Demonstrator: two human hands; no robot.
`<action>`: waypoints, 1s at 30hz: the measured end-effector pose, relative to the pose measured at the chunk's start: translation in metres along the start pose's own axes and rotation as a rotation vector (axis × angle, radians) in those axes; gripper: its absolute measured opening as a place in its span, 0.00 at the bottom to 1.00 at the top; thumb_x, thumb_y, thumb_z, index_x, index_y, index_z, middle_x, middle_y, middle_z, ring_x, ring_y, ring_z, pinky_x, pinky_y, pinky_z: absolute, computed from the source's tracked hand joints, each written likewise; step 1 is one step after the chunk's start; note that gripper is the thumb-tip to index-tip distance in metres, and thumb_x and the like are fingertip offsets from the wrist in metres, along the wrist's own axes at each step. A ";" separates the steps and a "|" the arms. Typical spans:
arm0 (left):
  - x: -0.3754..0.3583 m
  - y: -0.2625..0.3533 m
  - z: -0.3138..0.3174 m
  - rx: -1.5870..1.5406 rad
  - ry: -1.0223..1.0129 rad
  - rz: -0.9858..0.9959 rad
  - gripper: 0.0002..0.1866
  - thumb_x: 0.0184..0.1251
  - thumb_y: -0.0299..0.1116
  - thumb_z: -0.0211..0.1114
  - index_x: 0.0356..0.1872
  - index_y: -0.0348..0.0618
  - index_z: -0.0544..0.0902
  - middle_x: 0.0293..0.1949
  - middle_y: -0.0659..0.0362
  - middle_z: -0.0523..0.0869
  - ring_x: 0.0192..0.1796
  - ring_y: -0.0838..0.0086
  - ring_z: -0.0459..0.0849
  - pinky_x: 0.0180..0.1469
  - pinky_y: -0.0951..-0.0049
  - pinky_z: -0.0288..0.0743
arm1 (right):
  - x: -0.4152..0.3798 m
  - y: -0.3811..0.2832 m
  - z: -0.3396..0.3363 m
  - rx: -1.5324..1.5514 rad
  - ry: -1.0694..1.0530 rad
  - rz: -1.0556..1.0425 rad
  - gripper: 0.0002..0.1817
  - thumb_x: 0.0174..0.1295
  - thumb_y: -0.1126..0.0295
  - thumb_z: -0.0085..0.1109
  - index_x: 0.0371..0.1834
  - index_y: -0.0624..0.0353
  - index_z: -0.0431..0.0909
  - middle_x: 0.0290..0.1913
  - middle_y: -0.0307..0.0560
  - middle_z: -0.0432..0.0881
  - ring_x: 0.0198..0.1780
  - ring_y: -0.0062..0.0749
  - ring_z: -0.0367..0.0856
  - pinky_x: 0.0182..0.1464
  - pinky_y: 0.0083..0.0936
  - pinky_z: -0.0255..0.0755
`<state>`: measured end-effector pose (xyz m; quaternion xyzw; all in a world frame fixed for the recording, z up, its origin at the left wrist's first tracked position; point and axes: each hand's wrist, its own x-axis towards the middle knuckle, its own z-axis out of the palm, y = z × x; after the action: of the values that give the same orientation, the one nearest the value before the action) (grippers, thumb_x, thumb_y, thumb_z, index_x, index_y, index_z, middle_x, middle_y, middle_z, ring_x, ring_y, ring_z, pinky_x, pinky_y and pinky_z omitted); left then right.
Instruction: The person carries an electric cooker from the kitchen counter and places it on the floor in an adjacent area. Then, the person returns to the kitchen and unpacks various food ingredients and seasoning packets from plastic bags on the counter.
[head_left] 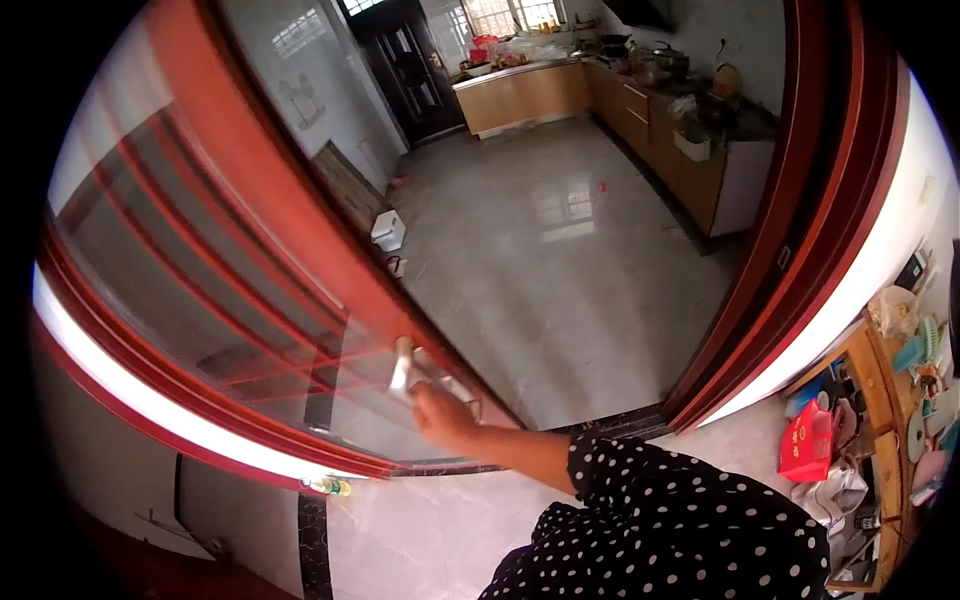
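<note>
My right hand point(442, 415) reaches across to the left, its fingers closed on the pale metal handle point(402, 366) of a reddish-brown framed door point(290, 205) with glass panes. The hand is slightly blurred, and its fingertips are partly hidden. A black sleeve with white dots point(690, 515) covers the upper part of that arm. The doorway beside the door stands open onto a kitchen. My left hand is out of view.
Beyond the doorway are a grey tiled floor point(560, 300), wooden cabinets point(530, 100), a dark door point(410, 70) and a white box point(388, 231). To the right, a red bag point(807, 443) sits by a wooden shelf point(868, 385) holding various items.
</note>
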<state>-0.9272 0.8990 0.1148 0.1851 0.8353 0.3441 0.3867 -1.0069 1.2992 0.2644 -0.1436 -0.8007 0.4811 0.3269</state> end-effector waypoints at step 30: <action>0.587 0.376 0.129 -0.003 -0.350 0.221 0.18 0.60 0.29 0.63 0.50 0.33 0.75 0.36 0.52 0.84 0.35 0.67 0.86 0.37 0.72 0.79 | 0.192 0.576 -0.399 -0.534 -0.503 0.331 0.16 0.54 0.64 0.49 0.42 0.58 0.79 0.44 0.53 0.81 0.47 0.48 0.78 0.50 0.39 0.70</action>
<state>-1.1822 1.5535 0.0200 0.3322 0.7295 0.3482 0.4861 -0.9345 1.9590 -0.0300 -0.2283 -0.9187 0.3222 -0.0102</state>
